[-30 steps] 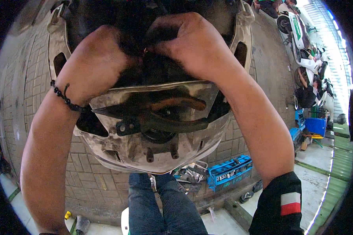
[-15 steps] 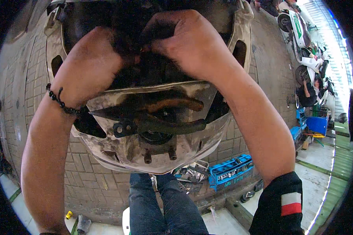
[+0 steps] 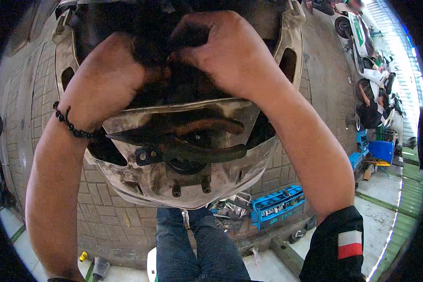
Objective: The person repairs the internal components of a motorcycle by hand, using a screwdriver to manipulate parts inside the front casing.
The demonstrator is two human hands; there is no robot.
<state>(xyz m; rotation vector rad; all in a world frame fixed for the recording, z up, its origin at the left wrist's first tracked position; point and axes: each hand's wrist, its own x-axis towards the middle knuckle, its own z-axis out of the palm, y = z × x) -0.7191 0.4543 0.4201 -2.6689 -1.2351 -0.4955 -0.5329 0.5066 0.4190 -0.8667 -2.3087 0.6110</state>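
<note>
Both hands work beyond the far edge of the whitish scooter panel [image 3: 150,178], reaching into a dark opening [image 3: 174,91] there. Left hand [image 3: 110,66] enters over the panel's left side, palm down, its fingers lost in shadow; right hand [image 3: 221,51] comes in over the right side, knuckles up, thumb and forefinger curled close together. Fingertips of the two nearly meet above the panel's middle. Whether either grips anything, cannot tell: too dark. Pliers [image 3: 174,143] lie loose on the panel, on the wearer's side of both hands, untouched by any fingers. Long axis runs crosswise, roughly level with the panel's far edge: slim nose to the left, grips to the right. Left hand is the nearer, the nose ending just beside its wrist and beaded bracelet [image 3: 73,129]. Pliers look worn, dark-nosed, grips spread apart, one rusty orange, the other blackish. Panel is grimy, brown smears over white, with two short pegs [image 3: 206,188] near its close edge. Opening itself reads almost black.
</note>
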